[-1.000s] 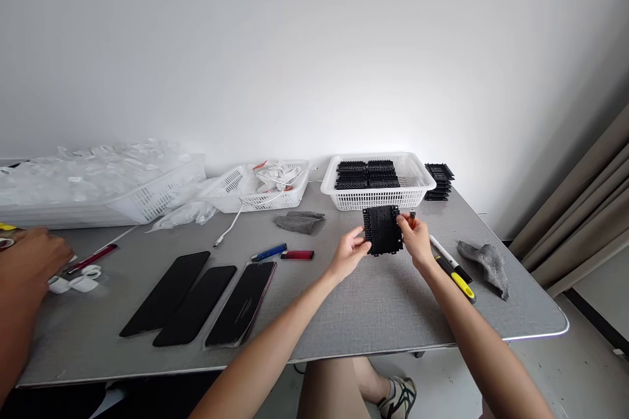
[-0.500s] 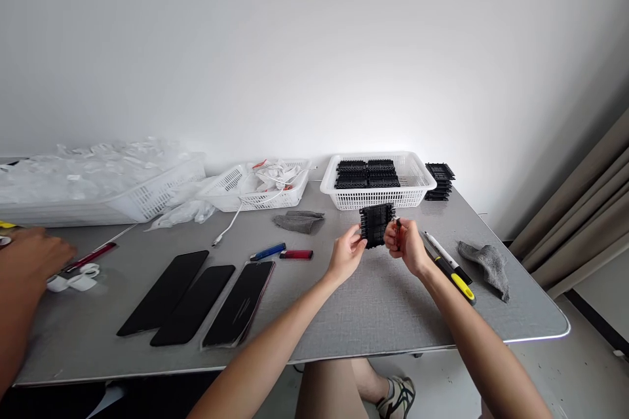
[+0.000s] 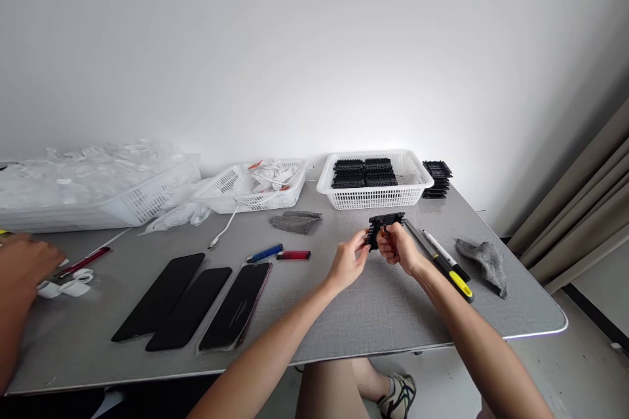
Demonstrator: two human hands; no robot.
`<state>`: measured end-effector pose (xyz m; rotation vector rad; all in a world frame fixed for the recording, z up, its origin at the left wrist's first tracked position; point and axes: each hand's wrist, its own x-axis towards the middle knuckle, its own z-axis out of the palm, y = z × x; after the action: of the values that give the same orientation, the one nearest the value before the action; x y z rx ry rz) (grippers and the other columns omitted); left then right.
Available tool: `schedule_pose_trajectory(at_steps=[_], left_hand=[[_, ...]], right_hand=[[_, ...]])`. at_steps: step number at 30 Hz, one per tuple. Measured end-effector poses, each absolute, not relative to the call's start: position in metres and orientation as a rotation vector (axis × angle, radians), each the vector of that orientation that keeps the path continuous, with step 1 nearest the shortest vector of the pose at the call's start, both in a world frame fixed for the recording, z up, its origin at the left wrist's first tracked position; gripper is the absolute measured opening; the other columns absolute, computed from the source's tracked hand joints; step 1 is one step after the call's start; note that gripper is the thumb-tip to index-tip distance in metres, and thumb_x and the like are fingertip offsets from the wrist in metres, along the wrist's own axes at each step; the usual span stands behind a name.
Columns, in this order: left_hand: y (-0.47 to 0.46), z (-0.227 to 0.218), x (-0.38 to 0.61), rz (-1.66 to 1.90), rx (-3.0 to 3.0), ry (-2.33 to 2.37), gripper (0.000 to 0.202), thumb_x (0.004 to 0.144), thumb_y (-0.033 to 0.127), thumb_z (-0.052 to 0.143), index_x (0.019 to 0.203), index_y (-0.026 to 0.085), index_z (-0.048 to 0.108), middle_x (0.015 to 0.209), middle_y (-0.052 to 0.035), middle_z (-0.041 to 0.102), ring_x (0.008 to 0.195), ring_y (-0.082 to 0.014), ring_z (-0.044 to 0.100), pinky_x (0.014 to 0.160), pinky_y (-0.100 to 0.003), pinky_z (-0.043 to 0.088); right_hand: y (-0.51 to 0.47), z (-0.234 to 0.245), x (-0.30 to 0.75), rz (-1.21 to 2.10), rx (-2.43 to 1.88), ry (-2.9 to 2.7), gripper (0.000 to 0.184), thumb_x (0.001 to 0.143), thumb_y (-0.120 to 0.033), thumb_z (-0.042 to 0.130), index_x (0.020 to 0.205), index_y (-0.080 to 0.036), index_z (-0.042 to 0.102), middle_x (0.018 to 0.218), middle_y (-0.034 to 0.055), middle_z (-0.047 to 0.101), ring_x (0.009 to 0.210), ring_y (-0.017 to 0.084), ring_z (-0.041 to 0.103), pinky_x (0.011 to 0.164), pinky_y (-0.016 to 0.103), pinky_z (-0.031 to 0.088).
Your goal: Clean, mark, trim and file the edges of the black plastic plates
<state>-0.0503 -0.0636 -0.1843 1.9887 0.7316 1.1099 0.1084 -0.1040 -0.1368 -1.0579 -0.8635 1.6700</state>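
Both my hands hold a small black plastic tray (image 3: 384,225) just above the grey table (image 3: 373,308), in front of the white basket (image 3: 410,191). My left hand (image 3: 348,263) pinches its left edge. My right hand (image 3: 400,248) is closed around its near right side. The tray is tipped almost edge-on to me, so its top face is hidden. More black trays (image 3: 364,172) lie packed inside the basket, and a short stack of them (image 3: 437,178) stands to the basket's right.
A yellow-and-black utility knife (image 3: 455,278) and a white marker (image 3: 439,250) lie right of my hands, then a grey cloth (image 3: 484,260). Three dark phones (image 3: 194,304), a blue cutter (image 3: 265,253), a red lighter (image 3: 293,255) lie left. Another person's hand (image 3: 22,265) is far left.
The black tray has been turned from facing me to nearly edge-on and drawn slightly nearer and lower. My right hand shifted from its right edge to wrap its near side.
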Motion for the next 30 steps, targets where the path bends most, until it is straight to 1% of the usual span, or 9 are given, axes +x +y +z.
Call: schedule_pose_trajectory(at_steps=[5,10,15,19,21,23,25,27,30], left_hand=[[-0.065,-0.183,-0.051,1.125,2.018,0.73,0.037,0.091,0.022,0.051,0.127,0.018,0.057,0.112,-0.0113,0.074,0.107,-0.0244,0.07,0.095,-0.039,0.056],[-0.065,-0.182,-0.051,1.134,2.015,0.745,0.037,0.091,0.023,0.051,0.127,0.017,0.057,0.113,-0.0125,0.073,0.107,-0.0254,0.07,0.095,-0.04,0.056],[-0.064,-0.182,-0.052,1.137,1.993,0.767,0.037,0.091,0.023,0.051,0.126,0.017,0.057,0.111,-0.0121,0.074,0.105,-0.0252,0.07,0.095,-0.04,0.056],[-0.062,-0.183,-0.052,1.146,1.903,0.805,0.035,0.09,0.026,0.053,0.123,0.017,0.059,0.108,-0.0125,0.074,0.103,-0.0253,0.071,0.092,-0.039,0.056],[-0.059,-0.184,-0.053,1.157,1.795,0.833,0.037,0.088,0.029,0.057,0.122,0.016,0.058,0.103,-0.0124,0.075,0.098,-0.0256,0.072,0.089,-0.039,0.057],[-0.055,-0.185,-0.053,1.158,1.659,0.839,0.042,0.085,0.034,0.063,0.122,0.015,0.058,0.098,-0.0123,0.075,0.093,-0.0259,0.073,0.087,-0.04,0.057],[-0.051,-0.184,-0.054,1.143,1.493,0.822,0.052,0.08,0.039,0.069,0.124,0.013,0.055,0.096,-0.0127,0.075,0.091,-0.0262,0.072,0.085,-0.04,0.057],[-0.05,-0.182,-0.055,1.106,1.33,0.792,0.064,0.076,0.04,0.074,0.129,0.012,0.052,0.094,-0.0128,0.075,0.09,-0.026,0.072,0.084,-0.04,0.057],[-0.05,-0.176,-0.055,1.05,1.166,0.752,0.076,0.071,0.036,0.078,0.135,0.012,0.047,0.087,-0.0094,0.075,0.082,-0.0235,0.072,0.079,-0.04,0.059]], right_hand=[[-0.102,-0.138,0.109,1.675,-1.03,-0.811,0.023,0.075,-0.043,0.04,0.065,-0.023,0.035,0.055,-0.0069,0.026,0.046,0.009,0.017,0.04,0.02,0.009],[-0.102,-0.137,0.112,1.655,-0.985,-0.75,0.026,0.076,-0.047,0.036,0.067,-0.023,0.034,0.056,-0.0066,0.026,0.047,0.009,0.018,0.041,0.019,0.009],[-0.104,-0.133,0.111,1.635,-0.879,-0.651,0.029,0.08,-0.049,0.037,0.068,-0.023,0.035,0.058,-0.006,0.028,0.049,0.01,0.023,0.041,0.02,0.016],[-0.106,-0.131,0.108,1.612,-0.819,-0.746,0.038,0.082,-0.059,0.043,0.07,-0.022,0.04,0.061,-0.0051,0.033,0.051,0.01,0.027,0.043,0.021,0.021],[-0.106,-0.132,0.108,1.496,-0.854,-0.821,0.04,0.079,-0.06,0.052,0.071,-0.022,0.04,0.061,-0.0056,0.034,0.051,0.009,0.027,0.044,0.021,0.019],[-0.104,-0.135,0.111,1.248,-0.939,-0.856,0.04,0.075,-0.055,0.063,0.073,-0.023,0.041,0.061,-0.0068,0.033,0.051,0.009,0.027,0.044,0.021,0.02],[-0.101,-0.14,0.116,0.977,-1.047,-0.843,0.037,0.072,-0.049,0.07,0.079,-0.023,0.046,0.062,-0.0074,0.035,0.052,0.009,0.031,0.045,0.021,0.024],[-0.097,-0.146,0.123,0.814,-1.162,-0.835,0.038,0.07,-0.048,0.071,0.09,-0.021,0.053,0.065,-0.0068,0.039,0.054,0.01,0.035,0.047,0.023,0.029],[-0.092,-0.155,0.129,0.81,-1.271,-0.908,0.047,0.07,-0.051,0.069,0.101,-0.018,0.06,0.064,-0.0058,0.044,0.054,0.011,0.039,0.048,0.024,0.031]])
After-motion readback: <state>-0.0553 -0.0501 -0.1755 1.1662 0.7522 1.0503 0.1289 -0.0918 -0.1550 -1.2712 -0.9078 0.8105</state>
